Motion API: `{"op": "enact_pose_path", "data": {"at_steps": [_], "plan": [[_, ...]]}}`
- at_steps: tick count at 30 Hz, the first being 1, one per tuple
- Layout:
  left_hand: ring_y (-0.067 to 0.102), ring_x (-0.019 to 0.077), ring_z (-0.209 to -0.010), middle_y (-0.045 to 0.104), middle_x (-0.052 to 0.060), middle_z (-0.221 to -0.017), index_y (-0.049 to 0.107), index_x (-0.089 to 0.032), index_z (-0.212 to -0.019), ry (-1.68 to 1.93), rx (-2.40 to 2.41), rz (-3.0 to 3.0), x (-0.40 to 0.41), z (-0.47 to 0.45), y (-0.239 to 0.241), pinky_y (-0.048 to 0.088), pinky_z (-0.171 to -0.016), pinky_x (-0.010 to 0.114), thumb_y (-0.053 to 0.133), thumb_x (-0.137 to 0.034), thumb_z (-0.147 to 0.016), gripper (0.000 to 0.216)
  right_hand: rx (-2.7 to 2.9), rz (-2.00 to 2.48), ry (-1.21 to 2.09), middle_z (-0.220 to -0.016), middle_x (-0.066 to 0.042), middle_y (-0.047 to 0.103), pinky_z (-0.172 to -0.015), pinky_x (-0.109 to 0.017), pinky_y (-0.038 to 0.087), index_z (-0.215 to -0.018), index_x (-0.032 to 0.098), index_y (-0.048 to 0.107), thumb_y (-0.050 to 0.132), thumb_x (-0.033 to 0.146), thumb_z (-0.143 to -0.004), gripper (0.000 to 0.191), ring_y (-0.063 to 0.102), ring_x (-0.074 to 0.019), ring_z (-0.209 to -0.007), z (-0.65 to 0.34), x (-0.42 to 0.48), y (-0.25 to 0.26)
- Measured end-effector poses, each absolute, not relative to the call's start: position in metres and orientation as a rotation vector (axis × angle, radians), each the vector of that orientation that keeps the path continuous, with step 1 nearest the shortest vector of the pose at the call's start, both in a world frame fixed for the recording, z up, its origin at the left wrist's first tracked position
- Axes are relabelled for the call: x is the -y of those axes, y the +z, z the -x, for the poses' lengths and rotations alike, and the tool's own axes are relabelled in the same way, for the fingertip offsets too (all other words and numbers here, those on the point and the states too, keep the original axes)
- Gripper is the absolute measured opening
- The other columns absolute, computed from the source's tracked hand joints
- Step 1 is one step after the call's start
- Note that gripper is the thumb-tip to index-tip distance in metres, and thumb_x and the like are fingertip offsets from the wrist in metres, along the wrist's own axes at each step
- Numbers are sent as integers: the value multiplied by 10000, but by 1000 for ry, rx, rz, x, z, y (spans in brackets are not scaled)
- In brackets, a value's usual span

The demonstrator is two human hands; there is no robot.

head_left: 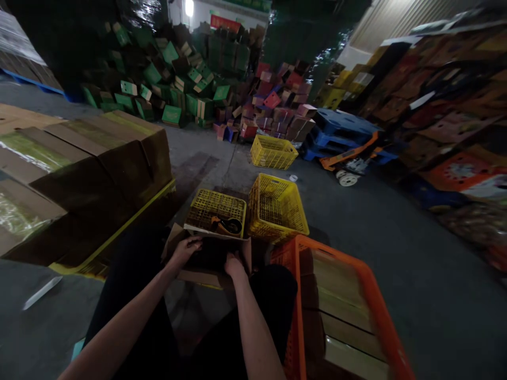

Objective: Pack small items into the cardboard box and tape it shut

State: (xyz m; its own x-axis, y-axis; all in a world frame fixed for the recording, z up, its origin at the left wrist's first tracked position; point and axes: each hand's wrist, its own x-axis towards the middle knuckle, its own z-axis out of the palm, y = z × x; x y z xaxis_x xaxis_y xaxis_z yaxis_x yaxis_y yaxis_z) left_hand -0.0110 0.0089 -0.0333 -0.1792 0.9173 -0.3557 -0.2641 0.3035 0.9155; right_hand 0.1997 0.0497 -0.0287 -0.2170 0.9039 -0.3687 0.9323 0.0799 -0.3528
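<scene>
An open cardboard box [209, 277] sits between my knees, its inside dark. My left hand [187, 252] is closed on the box at its left side, fingers bent over the opening. Toward the box's right side, my right hand [234, 263] is also closed on the cardboard, with its fingertips partly hidden in shadow. Just beyond the box, a tape dispenser [226, 225] lies on an upturned yellow crate [216, 203].
An orange crate [386, 295] of cardboard boxes stands at my right. Yellow crates [280, 203] are ahead. Stacked cartons [130, 163] flank my left. Farther off are heaped green and red boxes [198, 89], blue pallets [340, 129] and an orange pallet jack [352, 158].
</scene>
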Motion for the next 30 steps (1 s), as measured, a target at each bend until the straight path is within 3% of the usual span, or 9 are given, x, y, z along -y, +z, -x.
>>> {"op": "enact_pose_path", "data": {"at_steps": [4, 8, 15, 17, 19, 22, 24, 26, 30], "plan": [[725, 302, -934, 755, 141, -1003, 709, -124, -1036, 1214, -1314, -673, -8, 11, -31, 535, -873, 389, 865, -491, -553, 626, -2211, -1916, -816, -1072, -152, 754, -935, -330, 470, -1048, 160, 753, 577, 14, -733, 389, 682, -280, -1084, -201, -55, -28], [730, 300, -912, 759, 143, -993, 711, -123, -1027, 1207, -1308, -667, -7, 11, -29, 535, -880, 401, 870, -475, -540, 621, -2200, -1988, -776, -1019, -151, 760, -825, -301, 498, -1024, 152, 757, 557, 27, -764, 351, 714, -266, -976, -200, -52, -21], [710, 340, -998, 742, 174, -1071, 710, -134, -1062, 1190, -1279, -643, -5, 10, -23, 539, -862, 419, 889, -518, -524, 685, -2528, -2153, -659, -1096, -147, 717, -1015, -381, 418, -1059, 159, 716, 473, 64, -863, 326, 637, -278, -1097, -209, -32, 13], [688, 345, -1059, 725, 179, -1129, 714, -135, -1087, 1183, -1225, -645, -3, 8, -16, 528, -902, 427, 889, -534, -545, 696, -2742, -2256, -897, -1054, -111, 716, -982, -393, 455, -1018, 189, 705, 498, 131, -865, 264, 647, -263, -1037, -216, -30, 22], [647, 346, -1142, 698, 177, -1204, 718, -140, -1119, 1164, -1150, -658, 0, 5, -7, 516, -941, 425, 873, -545, -599, 677, -2764, -2332, -1416, -1003, -83, 715, -912, -391, 509, -987, 202, 691, 551, 227, -858, 192, 663, -248, -957, -221, -30, 27], [566, 345, -1256, 641, 165, -1314, 696, -164, -1210, 1083, -1024, -693, 5, 0, 6, 512, -963, 422, 817, -558, -704, 652, -2349, -2326, -2347, -960, -56, 704, -816, -394, 564, -959, 206, 668, 669, 362, -799, 223, 669, -234, -887, -221, -30, 31], [549, 341, -1270, 623, 150, -1342, 655, -190, -1286, 1011, -950, -748, 7, -3, 12, 519, -951, 419, 799, -536, -742, 661, -2048, -2205, -2784, -955, -40, 697, -789, -388, 580, -949, 211, 656, 746, 396, -738, 295, 667, -223, -883, -216, -29, 31], [582, 334, -1216, 637, 143, -1316, 638, -193, -1309, 974, -930, -817, 8, -4, 15, 529, -919, 402, 817, -500, -733, 678, -1889, -2076, -3017, -970, -30, 698, -789, -374, 584, -962, 221, 660, 798, 398, -698, 346, 664, -214, -902, -210, -28, 32], [643, 308, -1062, 682, 148, -1207, 671, -144, -1249, 973, -1005, -912, 8, -4, 19, 538, -805, 338, 805, -505, -733, 644, -1773, -1948, -3179, -1124, -38, 703, -810, -345, 574, -1117, 260, 682, 817, 392, -712, 447, 654, -224, -1013, -203, -27, 34]]}}
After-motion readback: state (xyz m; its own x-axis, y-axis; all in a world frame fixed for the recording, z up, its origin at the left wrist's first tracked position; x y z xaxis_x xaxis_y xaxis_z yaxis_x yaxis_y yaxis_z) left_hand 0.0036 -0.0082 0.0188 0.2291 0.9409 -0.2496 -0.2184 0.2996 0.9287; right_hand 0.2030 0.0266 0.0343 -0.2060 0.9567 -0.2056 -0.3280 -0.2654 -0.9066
